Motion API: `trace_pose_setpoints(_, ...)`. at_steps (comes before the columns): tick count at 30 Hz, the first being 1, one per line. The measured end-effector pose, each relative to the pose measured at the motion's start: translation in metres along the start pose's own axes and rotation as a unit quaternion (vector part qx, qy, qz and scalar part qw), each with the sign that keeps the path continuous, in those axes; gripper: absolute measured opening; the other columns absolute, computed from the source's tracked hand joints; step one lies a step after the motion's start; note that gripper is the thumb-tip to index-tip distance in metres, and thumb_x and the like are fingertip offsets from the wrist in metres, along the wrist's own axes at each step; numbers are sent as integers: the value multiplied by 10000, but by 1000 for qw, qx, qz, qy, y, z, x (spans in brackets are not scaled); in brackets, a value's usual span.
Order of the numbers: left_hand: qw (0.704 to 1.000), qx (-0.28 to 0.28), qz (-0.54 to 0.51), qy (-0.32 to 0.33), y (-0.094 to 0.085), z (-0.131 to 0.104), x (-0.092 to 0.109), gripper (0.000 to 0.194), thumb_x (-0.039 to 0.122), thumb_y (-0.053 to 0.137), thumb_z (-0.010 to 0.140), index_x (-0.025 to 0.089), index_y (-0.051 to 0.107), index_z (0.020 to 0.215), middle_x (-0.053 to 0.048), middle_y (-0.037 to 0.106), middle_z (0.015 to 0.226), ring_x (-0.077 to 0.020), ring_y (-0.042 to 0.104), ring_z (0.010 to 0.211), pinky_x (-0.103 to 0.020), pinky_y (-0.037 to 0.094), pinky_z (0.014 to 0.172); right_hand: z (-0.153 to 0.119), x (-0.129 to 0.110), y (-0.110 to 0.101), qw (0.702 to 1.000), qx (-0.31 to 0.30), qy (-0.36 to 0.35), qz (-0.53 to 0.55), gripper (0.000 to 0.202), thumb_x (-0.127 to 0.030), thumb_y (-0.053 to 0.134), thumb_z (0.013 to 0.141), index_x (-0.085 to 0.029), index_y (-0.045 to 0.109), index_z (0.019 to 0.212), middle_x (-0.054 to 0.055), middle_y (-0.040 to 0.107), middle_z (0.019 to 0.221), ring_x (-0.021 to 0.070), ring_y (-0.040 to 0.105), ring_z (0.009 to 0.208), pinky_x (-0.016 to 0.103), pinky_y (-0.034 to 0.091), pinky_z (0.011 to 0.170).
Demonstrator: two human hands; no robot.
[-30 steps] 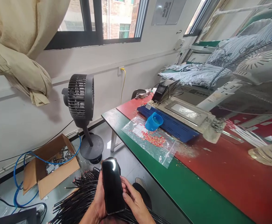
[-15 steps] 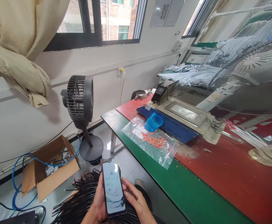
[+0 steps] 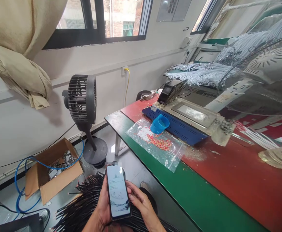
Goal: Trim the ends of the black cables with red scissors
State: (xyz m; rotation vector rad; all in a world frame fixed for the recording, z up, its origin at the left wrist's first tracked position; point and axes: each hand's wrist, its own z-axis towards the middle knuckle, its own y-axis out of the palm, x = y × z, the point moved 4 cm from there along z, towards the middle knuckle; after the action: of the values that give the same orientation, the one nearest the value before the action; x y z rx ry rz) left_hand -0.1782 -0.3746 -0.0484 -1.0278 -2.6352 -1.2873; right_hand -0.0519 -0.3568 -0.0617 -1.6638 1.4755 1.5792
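A smartphone [image 3: 118,193] with a lit screen is held upright in front of me, over a big bundle of black cables [image 3: 83,203]. My left hand [image 3: 103,201] is closed around the phone's left side and back. At its right edge my right hand [image 3: 139,199] has its fingers curled against the phone, thumb beside the screen; some of those fingertips are hidden behind it. The text on the screen is too small to read.
To the right, a green and red table [image 3: 211,199] bears a plastic bag [image 3: 172,162] with small red and yellow pieces, a blue cup [image 3: 159,124] and a blue-sided machine [image 3: 189,133]. A black fan [image 3: 84,100] and an open cardboard box [image 3: 61,187] stand on the floor.
The camera's view has shifted slightly. Both hands keep the same hold on the phone.
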Motion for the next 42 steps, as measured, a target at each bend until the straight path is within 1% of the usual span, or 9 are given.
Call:
trace_pose_setpoints(4, 1000, 10, 0, -8, -1, 0, 0, 632, 630, 456, 753, 61, 671, 926, -161, 732, 731, -249, 676, 627, -402, 514, 713, 0, -1, 0, 1000, 3, -1, 3, 432, -450, 634, 770, -304, 604, 1175, 35, 556, 1298, 255, 468, 1229, 372, 374, 1034)
trace_pose_setpoints(7, 1000, -13, -3, -4, 2, 1, 1, 652, 631, 443, 759, 48, 657, 957, -180, 731, 804, -241, 678, 663, -347, 513, 655, 0, -2, 0, 1000, 8, -1, 1, 433, -452, 640, 763, -302, 609, 1168, 34, 566, 1287, 253, 465, 1231, 376, 363, 1042)
trace_pose_setpoints(10, 1000, -29, 3, 1, 3, 1, 1, 684, 632, 428, 764, 25, 637, 1000, -202, 723, 856, -238, 677, 693, -330, 511, 645, 0, -1, -1, 1000, 14, 2, -1, 438, -454, 641, 761, -297, 610, 1169, 36, 567, 1285, 252, 457, 1237, 377, 356, 1047)
trace_pose_setpoints(16, 1000, -9, -1, -1, 3, -1, 1, 614, 606, 467, 762, 56, 659, 956, -158, 735, 804, -217, 675, 680, -306, 503, 644, 0, -2, 0, 1000, 16, 10, 6, 443, -450, 659, 747, -293, 617, 1159, 40, 577, 1274, 259, 480, 1216, 385, 374, 1032)
trace_pose_setpoints(18, 1000, -6, -2, -2, 2, 0, 1, 604, 603, 471, 762, 64, 659, 961, -149, 737, 807, -217, 675, 680, -309, 502, 650, -1, -1, 0, 1000, 17, 10, 8, 440, -449, 662, 745, -295, 619, 1155, 39, 581, 1268, 257, 486, 1210, 384, 379, 1028)
trace_pose_setpoints(23, 999, -37, -1, -7, 0, 1, 0, 646, 615, 443, 771, 49, 636, 1017, -170, 729, 868, -233, 676, 734, -329, 502, 701, -1, 2, -2, 1000, 18, 9, 9, 422, -427, 664, 750, -301, 619, 1151, 32, 581, 1268, 248, 483, 1214, 374, 382, 1025)
trace_pose_setpoints(31, 999, -36, -1, -5, -1, 1, 0, 654, 619, 428, 775, 49, 632, 1024, -169, 730, 874, -229, 677, 737, -347, 509, 732, -1, 0, -1, 1000, 15, 13, 20, 463, -447, 660, 746, -270, 608, 1171, 49, 580, 1268, 262, 488, 1205, 391, 400, 1007)
trace_pose_setpoints(38, 999, -37, -3, -12, 3, 1, 1, 685, 633, 424, 767, 30, 628, 1023, -175, 729, 867, -247, 677, 743, -371, 513, 738, -1, 1, -1, 1000, 18, 19, 13, 507, -466, 662, 734, -250, 597, 1189, 69, 572, 1275, 290, 480, 1209, 438, 390, 1010)
trace_pose_setpoints(42, 999, -40, -2, -15, 2, 1, 1, 697, 638, 420, 766, 27, 621, 1035, -175, 728, 873, -251, 676, 751, -378, 509, 752, -1, 1, -1, 1000, 17, 20, 14, 506, -452, 668, 734, -248, 595, 1191, 68, 563, 1286, 284, 476, 1213, 440, 371, 1026)
